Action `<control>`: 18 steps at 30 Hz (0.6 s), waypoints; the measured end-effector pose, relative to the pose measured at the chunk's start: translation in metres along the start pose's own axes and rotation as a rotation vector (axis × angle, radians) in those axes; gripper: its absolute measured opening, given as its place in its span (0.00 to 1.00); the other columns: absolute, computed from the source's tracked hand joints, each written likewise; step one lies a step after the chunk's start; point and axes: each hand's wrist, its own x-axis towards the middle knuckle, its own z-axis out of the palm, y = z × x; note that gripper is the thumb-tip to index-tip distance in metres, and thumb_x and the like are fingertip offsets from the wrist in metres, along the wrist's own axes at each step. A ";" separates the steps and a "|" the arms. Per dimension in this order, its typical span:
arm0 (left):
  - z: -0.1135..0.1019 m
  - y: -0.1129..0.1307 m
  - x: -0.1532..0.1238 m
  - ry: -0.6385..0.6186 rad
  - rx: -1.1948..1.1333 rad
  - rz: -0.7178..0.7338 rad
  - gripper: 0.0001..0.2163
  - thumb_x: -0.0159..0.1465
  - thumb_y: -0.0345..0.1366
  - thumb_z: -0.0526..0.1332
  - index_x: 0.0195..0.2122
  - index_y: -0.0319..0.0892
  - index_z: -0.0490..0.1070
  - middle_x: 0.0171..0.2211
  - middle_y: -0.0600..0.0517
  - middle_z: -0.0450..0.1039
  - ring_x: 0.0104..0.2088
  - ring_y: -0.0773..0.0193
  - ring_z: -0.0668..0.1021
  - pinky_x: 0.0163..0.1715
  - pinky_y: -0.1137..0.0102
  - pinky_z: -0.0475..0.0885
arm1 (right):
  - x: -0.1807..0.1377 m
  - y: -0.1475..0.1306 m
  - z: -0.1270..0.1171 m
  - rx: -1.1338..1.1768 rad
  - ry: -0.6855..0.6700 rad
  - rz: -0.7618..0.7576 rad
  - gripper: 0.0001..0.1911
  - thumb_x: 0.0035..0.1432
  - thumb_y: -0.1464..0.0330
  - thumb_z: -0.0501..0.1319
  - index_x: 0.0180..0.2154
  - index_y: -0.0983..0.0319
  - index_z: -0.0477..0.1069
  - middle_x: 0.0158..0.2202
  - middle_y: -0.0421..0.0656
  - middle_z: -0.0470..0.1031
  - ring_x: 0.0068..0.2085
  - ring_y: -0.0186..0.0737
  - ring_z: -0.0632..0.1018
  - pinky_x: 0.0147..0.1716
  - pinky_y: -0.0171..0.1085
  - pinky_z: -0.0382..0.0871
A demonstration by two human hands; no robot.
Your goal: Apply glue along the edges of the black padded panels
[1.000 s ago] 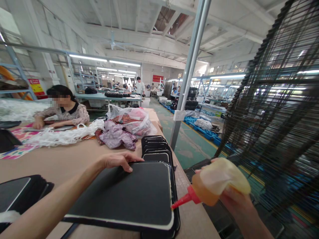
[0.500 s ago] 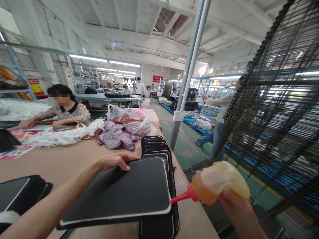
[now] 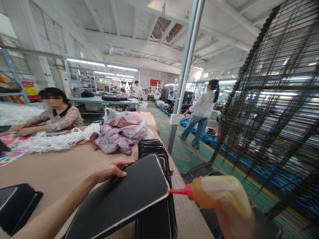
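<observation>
A flat black panel point(image 3: 122, 196) with rounded corners and a pale line along its edge is tilted in front of me. My left hand point(image 3: 109, 172) grips its far edge, thumb on top and fingers underneath. In my right hand point(image 3: 231, 212) is a soft squeeze bottle point(image 3: 219, 192) of amber liquid, probably glue. Its red nozzle point(image 3: 179, 192) points left, and the tip touches the panel's right corner. Beneath and behind the panel lies a stack of similar black panels point(image 3: 152, 146).
More black pieces point(image 3: 20, 205) are piled at the left of the brown tabletop point(image 3: 82, 166). Purple cloth point(image 3: 113, 139) and a clear plastic bag point(image 3: 129, 124) lie farther back. A metal post point(image 3: 183, 83) and a wire rack point(image 3: 271, 116) stand right. A co-worker point(image 3: 59, 113) sits at left; another person point(image 3: 201, 109) stands in the aisle.
The panel has tilted more steeply, its near left end dropping. The nozzle tip has shifted slightly up and left, still at the corner. The person in the aisle has come out from behind the rack.
</observation>
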 end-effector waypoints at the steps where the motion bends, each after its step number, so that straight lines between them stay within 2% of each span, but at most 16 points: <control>1: 0.002 -0.003 0.001 0.026 -0.022 0.006 0.30 0.48 0.32 0.65 0.55 0.46 0.67 0.53 0.51 0.71 0.55 0.51 0.70 0.55 0.62 0.63 | -0.003 0.000 0.001 -0.014 0.028 -0.026 0.22 0.50 0.70 0.68 0.48 0.55 0.68 0.40 0.41 0.75 0.39 0.41 0.77 0.39 0.33 0.74; 7: 0.013 -0.028 0.011 0.052 -0.203 0.023 0.33 0.48 0.33 0.66 0.58 0.45 0.65 0.52 0.48 0.72 0.52 0.50 0.73 0.53 0.60 0.65 | -0.012 0.006 0.006 -0.119 0.123 -0.128 0.19 0.53 0.67 0.67 0.47 0.55 0.69 0.36 0.40 0.74 0.35 0.42 0.76 0.32 0.33 0.75; 11: 0.017 -0.040 0.015 0.100 -0.243 0.016 0.33 0.48 0.34 0.68 0.58 0.44 0.64 0.53 0.47 0.71 0.51 0.51 0.74 0.53 0.61 0.66 | -0.012 0.010 0.008 -0.117 0.169 -0.129 0.20 0.51 0.67 0.68 0.47 0.55 0.69 0.42 0.42 0.73 0.39 0.44 0.76 0.37 0.34 0.74; 14: 0.022 -0.042 0.016 0.098 -0.252 0.028 0.33 0.49 0.35 0.69 0.58 0.44 0.65 0.54 0.47 0.70 0.52 0.51 0.73 0.53 0.62 0.66 | -0.010 0.011 0.008 -0.070 0.191 -0.126 0.21 0.49 0.68 0.70 0.46 0.53 0.70 0.39 0.38 0.74 0.38 0.41 0.76 0.38 0.32 0.73; 16: 0.026 -0.041 0.016 0.092 -0.266 0.039 0.32 0.49 0.34 0.69 0.57 0.45 0.65 0.55 0.47 0.69 0.52 0.51 0.73 0.53 0.62 0.66 | -0.009 0.012 0.008 -0.078 0.195 -0.147 0.22 0.48 0.69 0.69 0.46 0.53 0.70 0.39 0.39 0.74 0.39 0.43 0.76 0.38 0.35 0.73; 18: 0.029 -0.041 0.016 0.105 -0.282 0.047 0.31 0.49 0.34 0.69 0.56 0.45 0.66 0.55 0.47 0.69 0.53 0.51 0.72 0.54 0.62 0.65 | -0.009 0.011 0.009 -0.112 0.134 -0.156 0.22 0.50 0.68 0.68 0.48 0.54 0.70 0.41 0.41 0.74 0.42 0.48 0.76 0.40 0.40 0.73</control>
